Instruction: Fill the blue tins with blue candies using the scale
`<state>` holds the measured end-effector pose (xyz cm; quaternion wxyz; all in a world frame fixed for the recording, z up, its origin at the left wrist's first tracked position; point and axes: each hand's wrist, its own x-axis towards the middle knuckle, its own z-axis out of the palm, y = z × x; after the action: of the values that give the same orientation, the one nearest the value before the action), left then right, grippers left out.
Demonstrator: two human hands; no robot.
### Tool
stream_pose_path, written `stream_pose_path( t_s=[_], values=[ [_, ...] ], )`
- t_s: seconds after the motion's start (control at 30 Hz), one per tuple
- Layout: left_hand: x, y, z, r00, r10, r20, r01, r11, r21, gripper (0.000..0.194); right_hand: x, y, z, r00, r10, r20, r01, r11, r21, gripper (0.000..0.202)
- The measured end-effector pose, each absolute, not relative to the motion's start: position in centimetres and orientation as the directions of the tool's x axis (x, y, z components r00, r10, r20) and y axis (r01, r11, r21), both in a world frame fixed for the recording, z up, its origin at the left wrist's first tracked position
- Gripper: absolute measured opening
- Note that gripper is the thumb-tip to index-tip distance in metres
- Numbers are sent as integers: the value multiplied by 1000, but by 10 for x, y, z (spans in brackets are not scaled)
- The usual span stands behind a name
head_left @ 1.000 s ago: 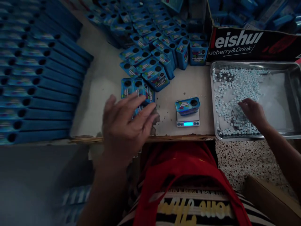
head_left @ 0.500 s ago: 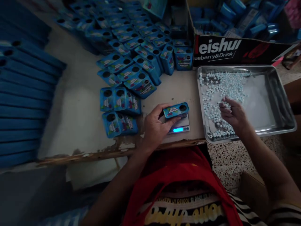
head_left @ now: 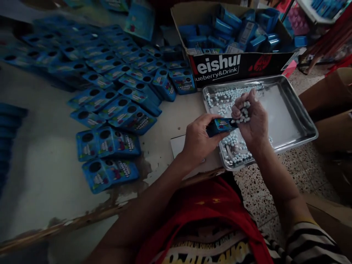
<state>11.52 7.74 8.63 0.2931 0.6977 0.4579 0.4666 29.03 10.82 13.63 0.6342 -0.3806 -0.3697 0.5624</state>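
the left hand [head_left: 199, 137] grasps a small blue box [head_left: 223, 124] between thumb and fingers, holding it across the left edge of a metal tray [head_left: 291, 113]. the right hand [head_left: 254, 121] is cupped, fingers curled round a heap of pale pellets [head_left: 243, 113], right against the box's far end. this looks like feeding by the palmful, so the palm is best kept close to the box and tipped little by little, with the tray below to catch strays; a light, steady grip should spare the box's walls. the pellets look smooth, hard and rounded, likely to roll. the tray is shiny, with a raised rim and rounded corners. the standing boxes [head_left: 110, 141] on the worn, chipped table [head_left: 46, 161] look glossy, with dark round spots on their tops
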Motion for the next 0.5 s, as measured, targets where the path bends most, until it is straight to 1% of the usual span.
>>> stream_pose_path(
  t_s=[0.1, 0.17, 0.27, 0.37, 0.5],
  values=[
    [122, 80, 82, 126, 925, 360, 359, -380, 852, 48, 288, 105, 132, 137, 984, 116, -304, 153, -940, 55],
    [125, 81, 80, 124, 927, 355, 355, -375, 856, 49, 291, 104, 127, 141, 980, 139, -266, 173, -948, 53],
    [129, 82, 81, 141, 930, 340, 357, -368, 859, 48, 296, 107, 121, 174, 975, 138, -263, 181, -948, 51],
    [132, 83, 82, 155, 936, 317, 359, -352, 864, 44, 299, 110, 116, 222, 966, 131, -307, 196, -931, 48],
    [139, 85, 83, 159, 944, 288, 348, -326, 879, 43, 303, 110, 110, 248, 962, 116, -312, 192, -931, 37]
  ],
)
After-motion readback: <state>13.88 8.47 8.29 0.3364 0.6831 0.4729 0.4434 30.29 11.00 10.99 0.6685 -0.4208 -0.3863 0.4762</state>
